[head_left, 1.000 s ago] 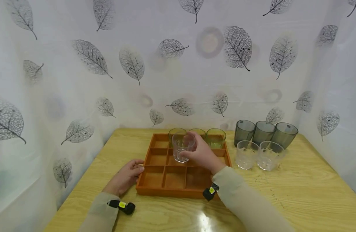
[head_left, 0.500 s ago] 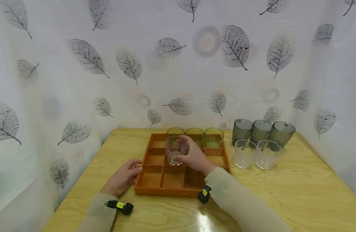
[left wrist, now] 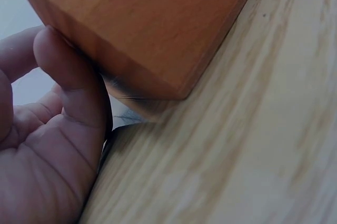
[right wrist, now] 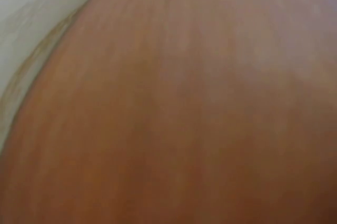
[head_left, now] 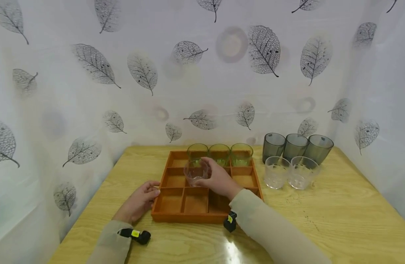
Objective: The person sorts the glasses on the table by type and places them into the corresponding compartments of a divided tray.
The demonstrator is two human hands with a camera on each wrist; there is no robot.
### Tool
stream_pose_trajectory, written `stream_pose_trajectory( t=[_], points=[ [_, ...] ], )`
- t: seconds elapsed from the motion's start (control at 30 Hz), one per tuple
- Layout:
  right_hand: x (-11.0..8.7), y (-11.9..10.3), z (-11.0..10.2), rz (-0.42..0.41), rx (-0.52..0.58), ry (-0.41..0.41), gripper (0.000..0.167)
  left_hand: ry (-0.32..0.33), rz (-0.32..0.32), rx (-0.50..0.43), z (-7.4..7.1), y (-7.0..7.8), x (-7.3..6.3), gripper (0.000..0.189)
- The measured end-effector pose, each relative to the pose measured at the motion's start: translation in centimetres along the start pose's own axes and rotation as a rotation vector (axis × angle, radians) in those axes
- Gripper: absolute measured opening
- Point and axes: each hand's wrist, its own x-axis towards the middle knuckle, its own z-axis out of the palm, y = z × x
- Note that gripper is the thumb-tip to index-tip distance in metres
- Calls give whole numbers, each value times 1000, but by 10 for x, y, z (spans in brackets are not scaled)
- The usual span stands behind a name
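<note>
My right hand (head_left: 217, 179) holds a clear glass (head_left: 193, 173) upright between thumb and fingers. The glass overlaps the middle row of the wooden compartment tray (head_left: 176, 219), in the second compartment from the left. Behind it, three green glasses (head_left: 241, 156) stand along the tray's back row. The left hand (head_left: 139, 201) is at the tray's left side, fingertips against the outer wall. From the left wrist view, a fingertip of that hand (left wrist: 58, 113) touches the tray's wooden side (left wrist: 142, 29). Tray wood (right wrist: 174, 108) fills the right wrist view, with the right hand out of sight.
To the tray's right, three grey glasses (head_left: 295, 145) stand in a row on the wooden table (head_left: 334, 216). Two clear glasses (head_left: 299, 174) are in front of them. A leaf-patterned curtain (head_left: 202, 84) hangs behind and beside the table.
My right hand has carried the clear glass left and lowered it into the tray's middle row. The left hand stays at the tray's side. The head view has shifted slightly.
</note>
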Motion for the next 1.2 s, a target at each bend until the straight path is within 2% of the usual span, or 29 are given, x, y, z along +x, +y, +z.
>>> stream_pose_trajectory(
  t=[0.23, 0.43, 0.93, 1.2],
  points=[
    [0, 0, 0, 6, -57, 10, 90, -8, 8, -3, 0, 1, -1, 42],
    [-1, 0, -1, 19, -56, 16, 90, -16, 20, -8, -1, -1, 0, 42],
    [-5, -1, -4, 4, 58, 24, 88, 10, 10, -20, 0, 0, 1, 45],
    [-9, -8, -8, -14, 103, 29, 95, -11, 8, -10, -1, -1, -1, 47]
  ],
)
